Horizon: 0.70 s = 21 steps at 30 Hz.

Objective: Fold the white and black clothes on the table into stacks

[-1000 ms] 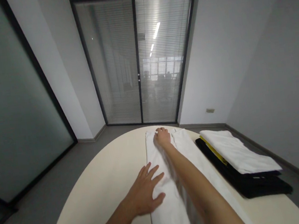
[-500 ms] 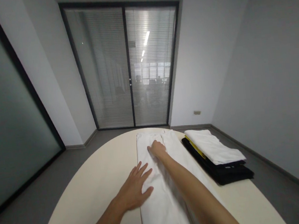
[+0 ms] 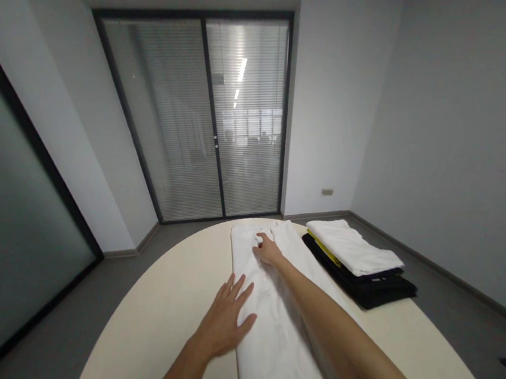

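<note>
A long white garment [image 3: 269, 344], folded into a strip, runs from the table's far edge toward me, with a fold or seam down its right part and slight wrinkles. My left hand [image 3: 225, 318] lies flat with fingers spread, its fingertips over the garment's left edge and its palm partly over the bare table. Farther out, my right hand [image 3: 268, 250] is on the garment near its far end. Its thumb and index finger are curved and apart, and no cloth is plainly gripped between them. My right forearm hides part of the garment.
Right of the garment sits a stack of folded clothes: a white one [image 3: 353, 245] on top, a yellow edge [image 3: 330, 254] below it, black ones [image 3: 381, 292] underneath. The pale round table [image 3: 167, 319] curves away on both sides. Glass doors with blinds [image 3: 213, 115] stand beyond.
My right hand's thumb and index finger have spread farther apart over the cloth. My left hand has hardly moved. The view has shifted slightly to the right.
</note>
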Tool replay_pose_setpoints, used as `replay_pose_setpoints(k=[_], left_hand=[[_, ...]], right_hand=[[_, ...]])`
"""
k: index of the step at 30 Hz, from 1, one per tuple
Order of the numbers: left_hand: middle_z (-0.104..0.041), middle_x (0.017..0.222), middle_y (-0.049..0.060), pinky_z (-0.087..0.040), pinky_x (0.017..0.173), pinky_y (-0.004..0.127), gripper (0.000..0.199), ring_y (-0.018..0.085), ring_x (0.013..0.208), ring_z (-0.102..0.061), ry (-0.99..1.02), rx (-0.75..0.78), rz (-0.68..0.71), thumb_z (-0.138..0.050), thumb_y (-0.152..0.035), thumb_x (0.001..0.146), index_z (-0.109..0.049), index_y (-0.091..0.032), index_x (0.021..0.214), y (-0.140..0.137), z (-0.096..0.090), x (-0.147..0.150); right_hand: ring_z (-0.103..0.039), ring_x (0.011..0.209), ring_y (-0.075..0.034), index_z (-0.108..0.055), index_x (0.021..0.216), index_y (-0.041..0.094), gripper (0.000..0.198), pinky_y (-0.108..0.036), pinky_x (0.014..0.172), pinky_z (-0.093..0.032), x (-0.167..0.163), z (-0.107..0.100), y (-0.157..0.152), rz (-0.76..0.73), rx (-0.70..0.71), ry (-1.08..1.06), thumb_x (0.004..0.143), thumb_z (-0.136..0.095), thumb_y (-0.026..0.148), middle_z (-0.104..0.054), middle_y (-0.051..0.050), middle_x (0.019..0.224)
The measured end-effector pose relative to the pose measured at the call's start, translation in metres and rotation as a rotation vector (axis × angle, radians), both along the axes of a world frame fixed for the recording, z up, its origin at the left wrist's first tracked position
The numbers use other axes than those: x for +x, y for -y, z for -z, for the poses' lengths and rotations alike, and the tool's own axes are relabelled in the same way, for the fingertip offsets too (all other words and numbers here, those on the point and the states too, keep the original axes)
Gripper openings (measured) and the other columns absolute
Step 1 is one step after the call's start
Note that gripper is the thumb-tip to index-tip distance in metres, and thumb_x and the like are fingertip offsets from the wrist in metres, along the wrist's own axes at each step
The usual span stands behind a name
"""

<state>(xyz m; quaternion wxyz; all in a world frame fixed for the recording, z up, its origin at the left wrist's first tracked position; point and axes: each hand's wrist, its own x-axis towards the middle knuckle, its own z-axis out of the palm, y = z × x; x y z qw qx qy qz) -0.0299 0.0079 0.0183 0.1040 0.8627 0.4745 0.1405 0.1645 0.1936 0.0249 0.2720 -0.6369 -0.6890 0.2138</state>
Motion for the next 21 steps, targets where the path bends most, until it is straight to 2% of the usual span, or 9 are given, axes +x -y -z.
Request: replay_pose_setpoints(k=[2,4,7,9,13,17,21], left_hand=[[-0.013,0.166,0.002,-0.016,0.123,0.054,0.063,0.029,0.152,-0.003,0.000,-0.002,0.008,-0.040,-0.053,0.099,-0.025,-0.032,0.156,0.000,0.000,0.000],[-0.013,0.166,0.003,-0.016,0.123,0.054,0.063,0.029,0.152,-0.003,-0.004,-0.003,0.012,-0.041,-0.053,0.099,-0.026,-0.032,0.156,0.000,-0.001,0.001],[-0.010,0.166,0.004,-0.016,0.122,0.054,0.064,0.030,0.152,-0.003,-0.009,0.001,0.000,-0.040,-0.054,0.099,-0.025,-0.031,0.156,0.000,-0.002,0.001],[-0.007,0.166,0.004,-0.017,0.122,0.054,0.064,0.030,0.152,-0.004,-0.006,0.008,-0.006,-0.039,-0.054,0.099,-0.024,-0.031,0.157,0.000,-0.001,0.002],[-0.004,0.166,0.004,-0.016,0.122,0.052,0.066,0.029,0.152,-0.005,-0.005,0.018,-0.004,-0.039,-0.055,0.099,-0.019,-0.031,0.158,0.000,0.002,0.001],[-0.004,0.166,0.003,-0.015,0.123,0.050,0.067,0.026,0.153,-0.006,-0.008,0.026,0.003,-0.036,-0.055,0.100,-0.013,-0.031,0.158,-0.001,0.003,0.001],[-0.011,0.166,0.003,-0.011,0.123,0.049,0.068,0.024,0.153,-0.007,-0.027,-0.002,0.016,-0.030,-0.059,0.100,-0.013,-0.030,0.159,-0.001,0.003,0.001]], right_hand=[[-0.067,0.092,-0.019,-0.057,0.131,0.020,0.048,-0.028,0.085,-0.048,0.002,0.002,0.002,-0.081,-0.001,-0.025,0.083,-0.063,0.023,-0.073,-0.004,0.099],[-0.067,0.093,-0.016,-0.063,0.125,0.023,0.042,-0.026,0.086,-0.049,0.001,0.002,0.006,-0.159,0.009,-0.056,0.084,-0.063,0.023,-0.072,-0.003,0.108],[-0.063,0.110,-0.016,-0.059,0.133,0.026,0.050,-0.026,0.093,-0.048,-0.007,0.001,0.013,-0.222,0.047,-0.096,0.083,-0.065,0.023,-0.064,-0.002,0.131],[-0.060,0.118,-0.018,-0.058,0.135,0.023,0.056,-0.028,0.098,-0.047,-0.012,0.000,0.016,-0.210,0.054,-0.099,0.080,-0.066,0.019,-0.061,-0.004,0.136],[-0.063,0.113,-0.019,-0.066,0.124,0.016,0.047,-0.028,0.100,-0.046,-0.018,-0.005,0.017,-0.158,0.041,-0.077,0.078,-0.063,0.012,-0.069,-0.007,0.124],[-0.054,0.129,-0.018,-0.055,0.138,0.015,0.055,-0.026,0.110,-0.038,-0.012,-0.007,0.022,-0.061,0.113,-0.052,0.084,-0.052,0.011,-0.059,-0.008,0.140],[-0.051,0.132,-0.023,-0.059,0.133,0.011,0.058,-0.031,0.113,-0.036,0.001,0.003,0.035,-0.005,0.112,0.011,0.076,-0.052,0.003,-0.057,-0.014,0.140]])
